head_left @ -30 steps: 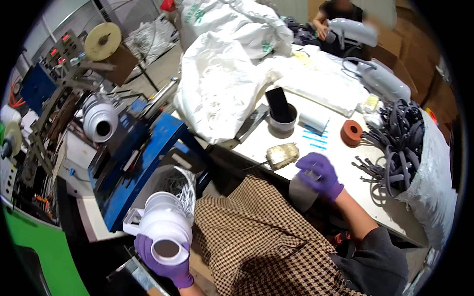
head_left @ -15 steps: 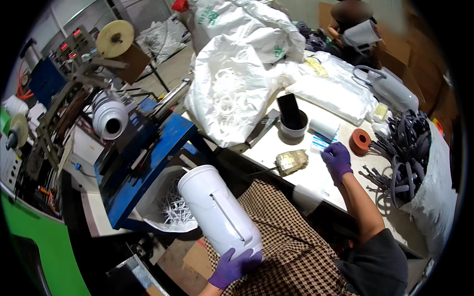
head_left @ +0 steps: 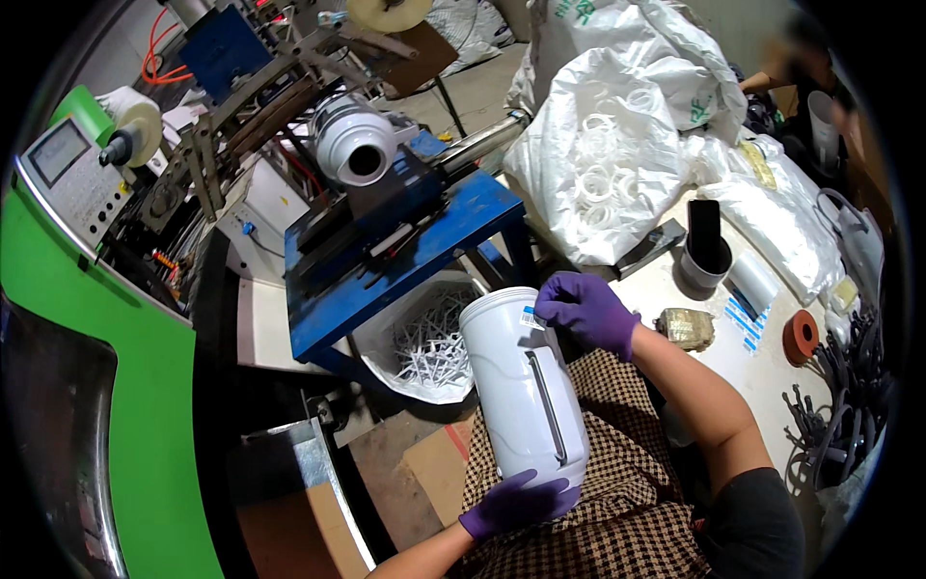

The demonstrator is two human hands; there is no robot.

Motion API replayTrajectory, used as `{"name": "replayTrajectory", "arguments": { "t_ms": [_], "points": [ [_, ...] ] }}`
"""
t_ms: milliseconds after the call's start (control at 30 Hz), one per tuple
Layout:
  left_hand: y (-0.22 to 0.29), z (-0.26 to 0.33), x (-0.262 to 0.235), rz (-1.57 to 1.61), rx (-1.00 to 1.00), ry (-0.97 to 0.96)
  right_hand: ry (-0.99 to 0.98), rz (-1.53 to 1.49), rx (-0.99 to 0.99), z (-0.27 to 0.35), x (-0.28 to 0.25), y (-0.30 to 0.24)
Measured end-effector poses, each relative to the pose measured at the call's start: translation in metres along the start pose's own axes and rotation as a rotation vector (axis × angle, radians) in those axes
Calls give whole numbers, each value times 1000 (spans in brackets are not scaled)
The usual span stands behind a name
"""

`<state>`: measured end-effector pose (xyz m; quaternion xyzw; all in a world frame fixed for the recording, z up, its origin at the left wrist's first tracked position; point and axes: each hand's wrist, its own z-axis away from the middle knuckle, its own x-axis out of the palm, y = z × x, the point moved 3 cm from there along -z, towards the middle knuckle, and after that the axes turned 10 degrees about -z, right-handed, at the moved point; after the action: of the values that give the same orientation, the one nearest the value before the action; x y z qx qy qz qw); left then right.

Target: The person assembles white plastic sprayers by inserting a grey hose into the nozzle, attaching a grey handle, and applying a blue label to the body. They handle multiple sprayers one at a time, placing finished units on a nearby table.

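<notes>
Cluttered workshop (blue bench [head_left: 386,241]): left hand [head_left: 516,504], right hand [head_left: 586,309] grip white jug [head_left: 521,386].

Free room: bare strip of table [head_left: 772,372] between the brown lump [head_left: 687,328] and the orange ring [head_left: 800,337]; a hand could pass there.

Obstacles:
- Right edge of table: tangle of black handles [head_left: 844,410], crowding the orange ring.
- Far side: big white sack of plastic rings [head_left: 617,164] bulging over the table; grey cup with a black piece standing in it [head_left: 704,259] just in front of the sack.
- Left of the white jug [head_left: 526,386]: blue machine frame [head_left: 405,241] overhanging a bin of white scraps [head_left: 429,347]; only a narrow gap between jug and frame.
- Below the jug: checked lap, no gap.
- Floor left of the lap: open patch, bounded by a metal box [head_left: 289,463].
</notes>
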<state>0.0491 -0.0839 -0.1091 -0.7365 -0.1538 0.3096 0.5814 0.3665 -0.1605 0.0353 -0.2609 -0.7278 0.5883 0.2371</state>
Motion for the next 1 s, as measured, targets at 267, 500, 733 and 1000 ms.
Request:
{"name": "replayTrajectory", "arguments": {
  "t_ms": [267,500,733,1000],
  "points": [
    [28,16,-2,-932,238,-60,-405,-129,273,-52,13,35],
    [4,2,2,-1548,126,-193,-467,31,384,-67,16,29],
    [10,12,5,-1728,754,194,-292,359,275,-64,27,18],
    [5,60,8,-3021,1605,806,319,550,-368,-25,-27,30]
  ]
}}
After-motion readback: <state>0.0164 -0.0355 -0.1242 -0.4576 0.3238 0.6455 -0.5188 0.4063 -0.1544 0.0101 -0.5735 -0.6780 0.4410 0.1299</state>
